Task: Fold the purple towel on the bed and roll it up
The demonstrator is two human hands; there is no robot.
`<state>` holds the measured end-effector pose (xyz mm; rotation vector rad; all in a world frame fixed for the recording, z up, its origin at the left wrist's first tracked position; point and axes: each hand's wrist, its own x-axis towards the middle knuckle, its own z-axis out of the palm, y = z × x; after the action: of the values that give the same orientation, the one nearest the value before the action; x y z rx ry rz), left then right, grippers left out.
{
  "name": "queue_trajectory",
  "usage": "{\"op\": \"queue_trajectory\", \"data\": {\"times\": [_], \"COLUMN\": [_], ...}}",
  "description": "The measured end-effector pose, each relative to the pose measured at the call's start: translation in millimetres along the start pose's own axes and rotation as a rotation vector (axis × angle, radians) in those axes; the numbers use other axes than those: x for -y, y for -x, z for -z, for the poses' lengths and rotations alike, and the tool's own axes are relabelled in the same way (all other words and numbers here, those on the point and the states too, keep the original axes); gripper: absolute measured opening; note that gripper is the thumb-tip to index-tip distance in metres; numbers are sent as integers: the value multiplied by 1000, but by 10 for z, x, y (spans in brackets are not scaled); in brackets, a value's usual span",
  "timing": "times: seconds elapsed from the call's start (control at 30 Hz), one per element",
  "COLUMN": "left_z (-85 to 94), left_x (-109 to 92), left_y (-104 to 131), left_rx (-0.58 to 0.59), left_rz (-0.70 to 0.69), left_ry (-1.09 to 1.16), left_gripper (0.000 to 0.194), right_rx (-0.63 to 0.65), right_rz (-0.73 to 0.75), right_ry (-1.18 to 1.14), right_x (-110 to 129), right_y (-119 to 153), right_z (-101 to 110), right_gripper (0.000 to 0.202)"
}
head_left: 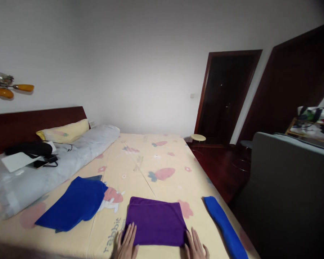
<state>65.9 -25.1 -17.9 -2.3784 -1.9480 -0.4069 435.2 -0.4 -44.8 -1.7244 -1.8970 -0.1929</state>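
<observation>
A purple cloth (156, 221), folded into a rough rectangle, lies flat on the bed in front of me. My left hand (128, 242) rests on its lower left corner, fingers stretched out. At the lower right edge, my right hand (195, 244) touches the cloth with its fingers extended. Off to the left is a blue cloth (74, 203), loosely folded with uneven edges. On the right, near the bed's side, a long narrow blue cloth (225, 226) lies folded.
The bed (135, 162) has a cream sheet printed with carrots. A rolled grey quilt (78, 162) bears a white flat object (18, 162) and dark items. A yellow pillow (66, 131) leans by the headboard. A stool (198, 137) and a dark grey panel (283, 190) stand right.
</observation>
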Motion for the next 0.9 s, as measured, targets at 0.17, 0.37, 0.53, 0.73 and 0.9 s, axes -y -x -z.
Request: {"op": "queue_trajectory", "data": {"times": [0.17, 0.37, 0.53, 0.73, 0.9], "left_z": [-325, -311, 122, 296, 341], "left_x": [-730, -510, 138, 218, 222], "left_y": [-285, -209, -14, -113, -155], "left_rx": [53, 144, 119, 223, 173], "left_rz": [-176, -194, -12, -3, 77], "left_ry": [57, 37, -50, -28, 25], "left_gripper": [78, 79, 76, 86, 72], "right_rx": [120, 105, 233, 373, 464], "right_rz": [321, 377, 265, 165, 52], "right_ry": [-119, -74, -100, -182, -210], "right_x": [743, 493, -241, -258, -131], "right_y": [-188, -148, -104, -218, -346], "right_z": [-151, -183, 42, 73, 173], "right_gripper": [55, 57, 59, 57, 52]}}
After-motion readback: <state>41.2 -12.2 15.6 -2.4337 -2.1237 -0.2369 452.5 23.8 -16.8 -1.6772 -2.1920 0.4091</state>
